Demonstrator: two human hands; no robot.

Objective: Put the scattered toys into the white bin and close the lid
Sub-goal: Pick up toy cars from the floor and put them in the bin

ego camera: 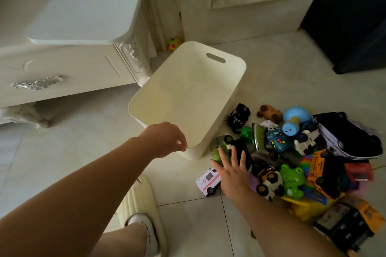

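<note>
1. Toys (292, 162) are seen from the head view piled on the tiled floor (282, 69), to the right of the white bin (188, 94) and touching its near right corner.
2. The white bin is shown standing open and upright on the floor, with nothing visible inside it; a handle slot is cut in its far wall.
3. The lid (87, 4) is seen lying flat on top of the white cabinet (62, 73), up and to the left of the bin and apart from it.
4. The left hand (167, 140) is placed at the bin's near rim, its grip curled together on the rim edge; how firmly the rim is pinched cannot be told.
5. The right hand (231, 169) is stretched flat over the near edge of the pile, its grip spread apart with nothing held; the fingertips lie over a green toy car (221, 144) and a black toy car (240, 148).
6. A white toy ambulance (208, 181) is seen just left of the right wrist, a little apart from the heap.
7. A green frog (292, 179), a blue round toy (296, 119) and a large black-and-white car (346, 135) are counted within the pile.
8. A spotted ball (175, 44) is seen by the door frame, behind the bin and well apart from the pile.
9. A slippered foot (142, 215) is seen at the bottom, between the two forearms.
</note>
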